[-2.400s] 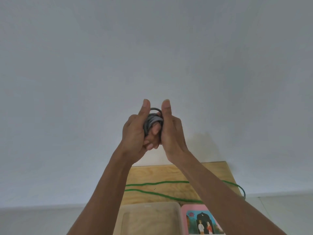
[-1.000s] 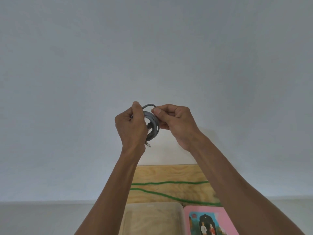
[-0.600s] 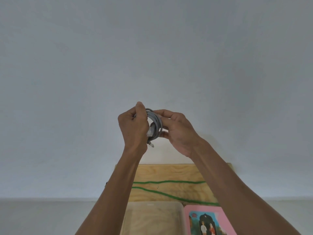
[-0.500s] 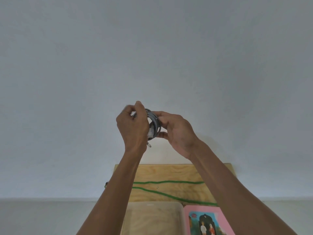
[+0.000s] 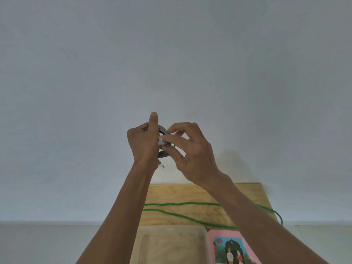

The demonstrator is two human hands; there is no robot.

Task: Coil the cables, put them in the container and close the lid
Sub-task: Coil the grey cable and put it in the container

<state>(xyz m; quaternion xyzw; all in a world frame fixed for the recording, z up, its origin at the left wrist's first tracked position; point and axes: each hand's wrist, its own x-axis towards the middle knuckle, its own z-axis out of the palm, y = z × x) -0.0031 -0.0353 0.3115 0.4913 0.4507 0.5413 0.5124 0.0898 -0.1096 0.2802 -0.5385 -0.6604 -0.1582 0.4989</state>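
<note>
Both hands are raised in front of the pale wall, holding a small coil of grey cable (image 5: 164, 132). My left hand (image 5: 142, 142) grips the coil with its thumb pointing up. My right hand (image 5: 190, 151) pinches the coil's right side near a pale connector (image 5: 161, 141). A loose plug end (image 5: 162, 164) hangs below the coil. A green cable (image 5: 181, 204) lies uncoiled in two long lines across the wooden table (image 5: 171, 191). The clear container (image 5: 169, 242) stands open at the table's near edge, with its pink lid (image 5: 231, 246) lying beside it on the right.
The green cable loops off the table's right edge (image 5: 279, 218). The wall stands directly behind the table. Grey floor shows on both sides of the table.
My right hand has shifted from gripping the coil's top to pinching its right side by the connector. My left thumb has straightened upward. The coil stays raised at the same height.
</note>
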